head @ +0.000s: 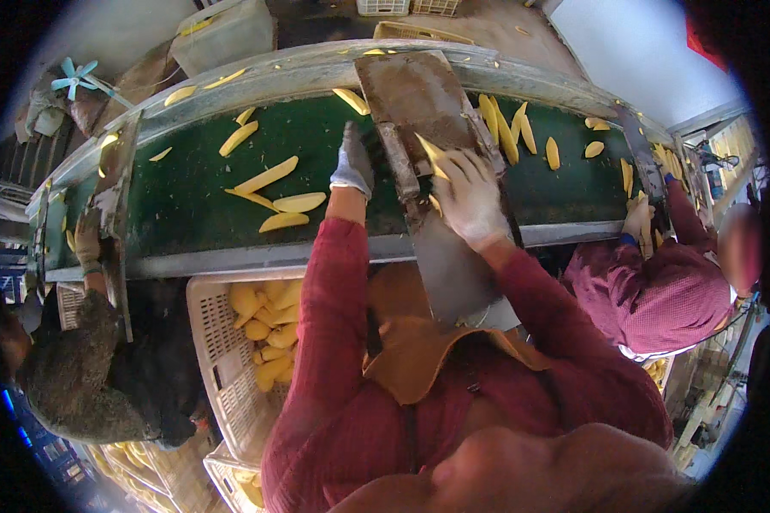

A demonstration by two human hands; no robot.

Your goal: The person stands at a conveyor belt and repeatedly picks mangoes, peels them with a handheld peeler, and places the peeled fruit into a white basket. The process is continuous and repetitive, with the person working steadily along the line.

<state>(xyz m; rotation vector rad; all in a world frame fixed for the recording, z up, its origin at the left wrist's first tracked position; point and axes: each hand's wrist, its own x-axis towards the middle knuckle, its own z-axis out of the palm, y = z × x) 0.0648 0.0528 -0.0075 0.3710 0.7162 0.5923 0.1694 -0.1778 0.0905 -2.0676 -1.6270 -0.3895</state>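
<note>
My right hand [468, 192], in a pale glove, is on the board [410, 90] that crosses the green conveyor belt [186, 173]. Its fingers lie over a yellow fruit piece [428, 149] that sticks out past the fingertips. Another bit of yellow shows under the thumb side. My left hand [353, 163], in a grey and white glove, is above the belt just left of the board. It is seen edge-on, so its palm side is hidden. Several long yellow fruit slices [298, 202] lie on the belt left of it, and a further slice [351, 100] lies beyond its fingertips.
More fruit slices [505, 131] lie right of the board. A plastic crate [215, 333] of whole peeled yellow fruit [273, 369] stands below the belt at my left. Co-workers, one in a maroon sleeve [654, 295] and one in a dark sleeve [80, 365], work close on either side.
</note>
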